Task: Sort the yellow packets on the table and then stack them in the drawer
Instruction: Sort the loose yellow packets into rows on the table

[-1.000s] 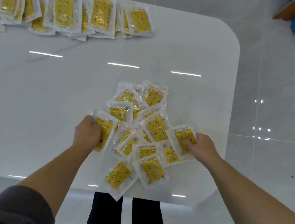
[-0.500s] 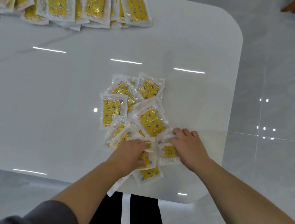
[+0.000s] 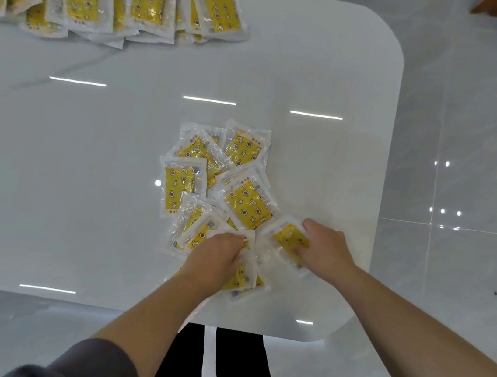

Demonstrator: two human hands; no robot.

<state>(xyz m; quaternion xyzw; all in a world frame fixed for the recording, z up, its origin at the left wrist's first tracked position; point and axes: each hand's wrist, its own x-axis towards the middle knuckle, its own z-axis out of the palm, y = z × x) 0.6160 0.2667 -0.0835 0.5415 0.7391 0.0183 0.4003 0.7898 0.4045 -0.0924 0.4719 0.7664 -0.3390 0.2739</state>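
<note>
The pile of yellow packets (image 3: 248,204) lies just beyond both sets of fingers on the white table (image 3: 80,196). The right hand (image 3: 326,252) pinches one packet (image 3: 288,238) by its edge, thumb and fingers narrow, and the packet sticks out to their left. The left hand (image 3: 216,259) rests knuckles-up on the nearest packets (image 3: 240,280) with its fingers bent down onto them; I cannot tell whether they grip.

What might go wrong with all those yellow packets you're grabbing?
1. The near packets under the left hand lie close to the front edge of the table; a sweep toward the body might knock some onto the floor.
2. The pile overlaps loosely, so pulling the packet that the right hand holds might drag its neighbours askew.
</note>
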